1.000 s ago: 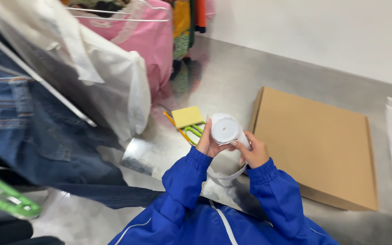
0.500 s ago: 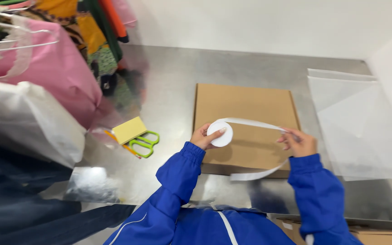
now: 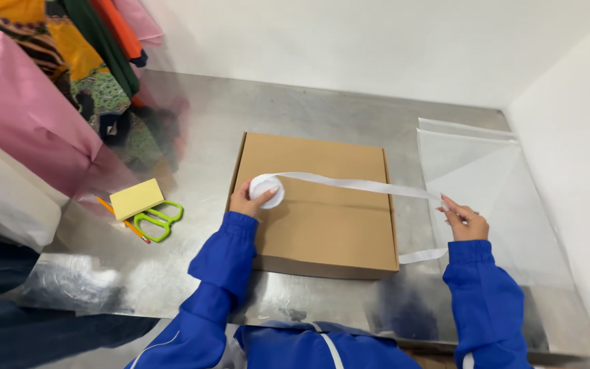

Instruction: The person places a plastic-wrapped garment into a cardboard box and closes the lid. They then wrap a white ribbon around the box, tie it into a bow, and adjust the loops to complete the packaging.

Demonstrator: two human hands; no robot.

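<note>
The left hand (image 3: 248,200) is closed around a white roll of tape (image 3: 268,189), fingers wrapped over its rim and thumb on its face, pressing the roll down near the left edge of a flat brown cardboard box (image 3: 321,205). The right hand (image 3: 464,220) pinches the drawn-out tape strip (image 3: 363,184) between thumb and fingertips, held just past the box's right edge. The strip runs taut from the roll across the upper part of the lid to that pinch; a loose end of tape (image 3: 423,256) curls below the right hand, beside the box's right front corner.

Both arms wear blue sleeves (image 3: 221,256). The left forearm comes up from below and bends inward to the roll; the right forearm rises almost straight, wrist cocked back, palm turned toward the box.

The box lies on a shiny metal table (image 3: 295,109). Right of the pinching hand, partly beneath it, lies a clear plastic bag (image 3: 493,171), flat against the white wall. Left of the roll hand, well apart from it, sit a yellow pad of notes (image 3: 136,199), green-handled scissors (image 3: 155,220) touching the pad, and an orange pencil (image 3: 125,222) beneath them. Farther left hang garments (image 3: 76,61), among them a pink one (image 3: 29,123), and a white plastic bag (image 3: 5,198). Nothing lies between the two hands but the lid and the strip.
</note>
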